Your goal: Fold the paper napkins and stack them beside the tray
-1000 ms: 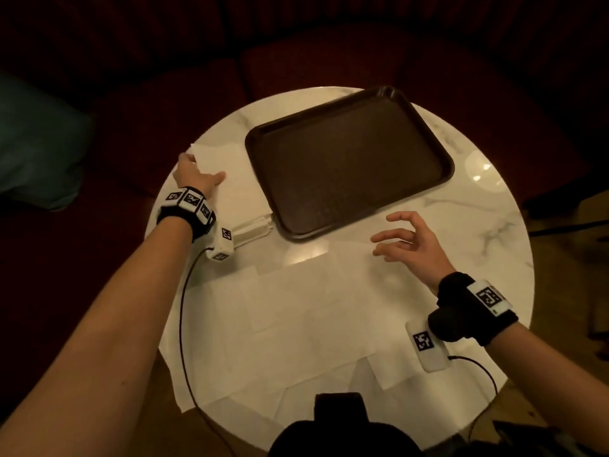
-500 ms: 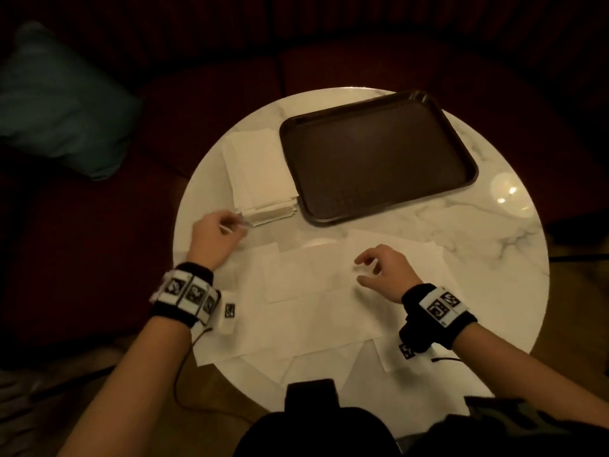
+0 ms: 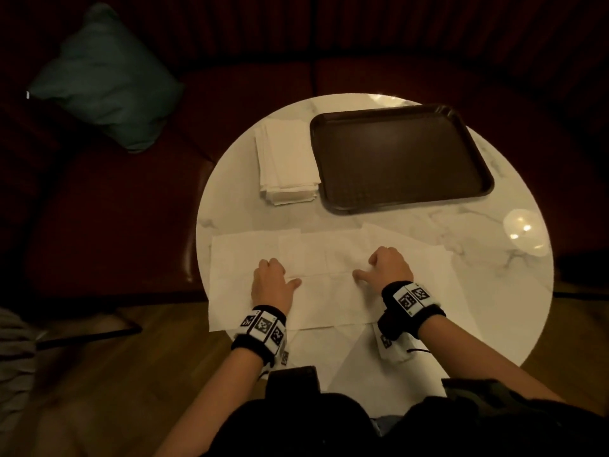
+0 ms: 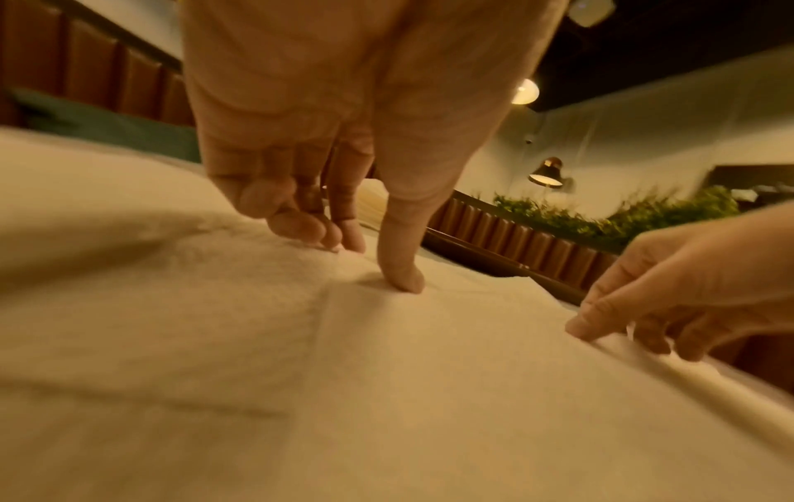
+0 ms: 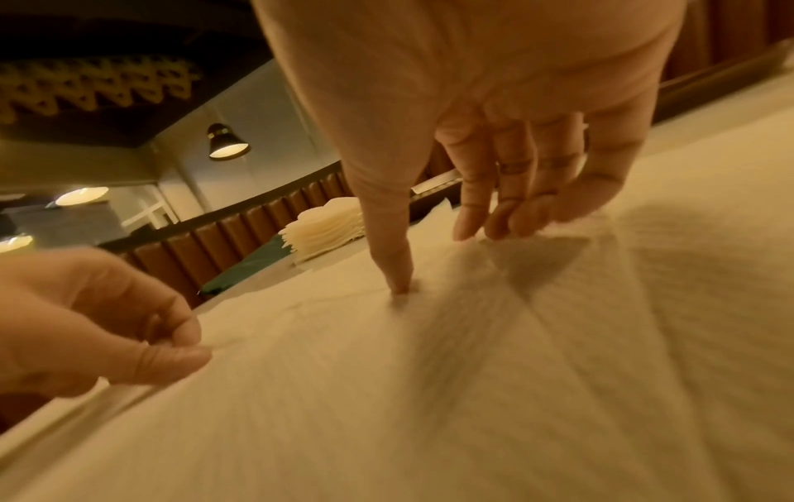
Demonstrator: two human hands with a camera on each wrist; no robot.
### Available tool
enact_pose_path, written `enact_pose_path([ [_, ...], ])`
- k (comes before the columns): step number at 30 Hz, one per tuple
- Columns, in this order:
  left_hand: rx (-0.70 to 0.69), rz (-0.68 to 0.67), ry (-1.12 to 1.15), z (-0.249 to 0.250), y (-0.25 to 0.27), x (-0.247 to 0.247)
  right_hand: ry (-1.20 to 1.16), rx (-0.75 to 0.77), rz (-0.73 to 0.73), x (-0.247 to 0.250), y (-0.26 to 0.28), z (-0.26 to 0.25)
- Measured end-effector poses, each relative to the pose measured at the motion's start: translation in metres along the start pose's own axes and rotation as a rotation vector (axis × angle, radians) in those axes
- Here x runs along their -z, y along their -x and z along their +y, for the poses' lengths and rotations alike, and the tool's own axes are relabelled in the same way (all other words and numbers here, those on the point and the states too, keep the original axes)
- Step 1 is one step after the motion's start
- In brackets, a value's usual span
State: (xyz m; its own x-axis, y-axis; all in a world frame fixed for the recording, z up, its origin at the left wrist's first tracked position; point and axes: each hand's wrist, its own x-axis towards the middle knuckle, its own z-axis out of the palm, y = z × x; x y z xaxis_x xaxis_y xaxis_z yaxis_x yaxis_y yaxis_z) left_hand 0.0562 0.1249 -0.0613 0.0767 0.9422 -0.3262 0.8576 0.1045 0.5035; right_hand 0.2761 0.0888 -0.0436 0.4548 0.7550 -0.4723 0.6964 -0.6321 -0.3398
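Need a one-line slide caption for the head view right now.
Left hand and right hand press on unfolded white paper napkin; folded white napkin stack sits beside dark brown plastic tray.

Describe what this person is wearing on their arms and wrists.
Both forearms are bare, with no sleeves in view. The left hand and right hand each have a black wristband carrying white square tags printed with black-and-white fiducial patterns. A small white tagged module hangs under the right wrist, with a thin black cable leading from it.
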Motion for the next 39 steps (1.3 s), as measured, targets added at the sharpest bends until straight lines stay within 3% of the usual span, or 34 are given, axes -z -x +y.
enact_pose_path([
  [5,0.019,-0.018,0.096,0.002,0.001,-0.004,-0.154,-0.018,-0.002,0.000,0.001,0.000],
  [10,0.021,0.087,0.172,0.007,0.007,-0.007,-0.186,-0.043,0.070,-0.002,0.003,0.002],
  [16,0.085,0.093,0.356,0.010,0.005,-0.003,-0.513,-0.096,0.060,0.006,-0.002,-0.003],
  [22,0.104,0.115,0.630,0.002,0.001,0.006,-0.640,-0.195,-0.095,0.020,-0.012,0.012],
  [28,0.123,-0.098,1.001,-0.015,-0.005,0.026,-0.799,0.080,-0.084,0.030,-0.008,0.024],
  [34,-0.052,-0.223,0.976,-0.024,-0.011,0.037,-0.883,0.216,-0.162,0.039,0.000,0.018],
  [39,-0.055,-0.484,0.920,-0.010,-0.014,0.061,-0.923,0.283,-0.260,0.057,0.007,0.001],
])
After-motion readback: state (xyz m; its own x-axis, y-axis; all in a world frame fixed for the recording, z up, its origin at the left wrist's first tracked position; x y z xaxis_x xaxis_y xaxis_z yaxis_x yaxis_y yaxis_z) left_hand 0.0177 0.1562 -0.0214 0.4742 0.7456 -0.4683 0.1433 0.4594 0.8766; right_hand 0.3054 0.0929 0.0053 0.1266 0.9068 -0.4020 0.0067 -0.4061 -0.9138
